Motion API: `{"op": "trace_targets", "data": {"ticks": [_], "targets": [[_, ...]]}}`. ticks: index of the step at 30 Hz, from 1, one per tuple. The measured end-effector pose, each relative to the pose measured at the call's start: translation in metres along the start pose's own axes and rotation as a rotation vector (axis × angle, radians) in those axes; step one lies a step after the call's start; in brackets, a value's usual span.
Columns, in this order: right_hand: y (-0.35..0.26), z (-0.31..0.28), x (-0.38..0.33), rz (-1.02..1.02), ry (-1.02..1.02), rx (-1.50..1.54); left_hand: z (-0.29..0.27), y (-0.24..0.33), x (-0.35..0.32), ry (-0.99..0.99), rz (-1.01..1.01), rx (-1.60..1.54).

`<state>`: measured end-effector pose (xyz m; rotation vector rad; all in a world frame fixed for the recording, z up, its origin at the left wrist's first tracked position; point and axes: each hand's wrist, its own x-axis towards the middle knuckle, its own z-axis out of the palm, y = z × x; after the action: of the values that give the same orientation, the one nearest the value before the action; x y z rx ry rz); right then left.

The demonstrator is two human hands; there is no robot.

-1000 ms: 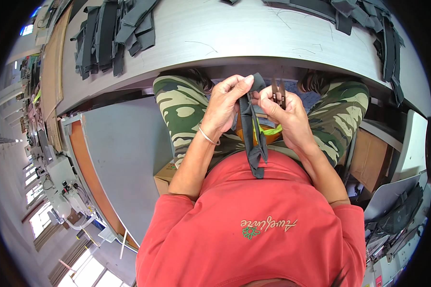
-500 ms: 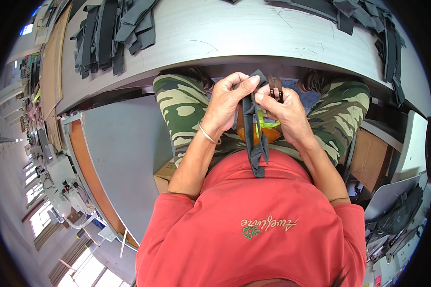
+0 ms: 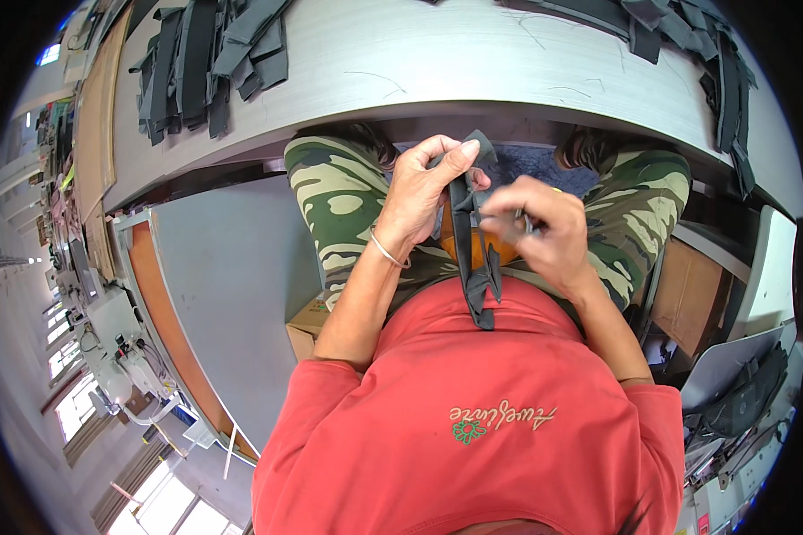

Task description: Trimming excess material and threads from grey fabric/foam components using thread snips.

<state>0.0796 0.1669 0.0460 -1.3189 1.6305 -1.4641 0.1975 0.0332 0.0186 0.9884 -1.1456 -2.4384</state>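
My left hand (image 3: 426, 187) pinches the upper end of a narrow, dark grey fabric strip (image 3: 464, 214) between thumb and fingers; the strip hangs over my lap, its lower end against my red short-sleeved T-shirt (image 3: 455, 366). A thin white bracelet (image 3: 389, 251) circles that wrist. My right hand (image 3: 549, 227) is curled just beside the strip, fingers blurred, a small dark tool (image 3: 528, 223) showing among them; I cannot tell whether they pinch anything else. Behind the strip is something orange (image 3: 505, 253), mostly hidden. My knees, in green camouflage trousers (image 3: 638, 209), are spread apart below the edge of the pale, wide desk (image 3: 419, 71). On it lie heaped dark grey fabric pieces at left (image 3: 183, 71) and more at right (image 3: 732, 107), with loose dark threads between.
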Motion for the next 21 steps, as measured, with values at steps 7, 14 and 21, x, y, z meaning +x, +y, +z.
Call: {"op": "trace_targets", "data": {"ticks": [7, 14, 21], "targets": [[0.014, -0.005, -0.01, 0.277, 0.056, -0.083, -0.003, 0.002, -0.001, 0.003, -0.005, 0.037], [0.02, 0.012, -0.009, 0.284, 0.142, -0.012, 0.0, -0.001, 0.001, 0.007, -0.005, 0.025], [0.012, 0.002, -0.002, 0.1, 0.028, -0.5, 0.002, -0.003, -0.005, 0.04, -0.01, 0.03]]}}
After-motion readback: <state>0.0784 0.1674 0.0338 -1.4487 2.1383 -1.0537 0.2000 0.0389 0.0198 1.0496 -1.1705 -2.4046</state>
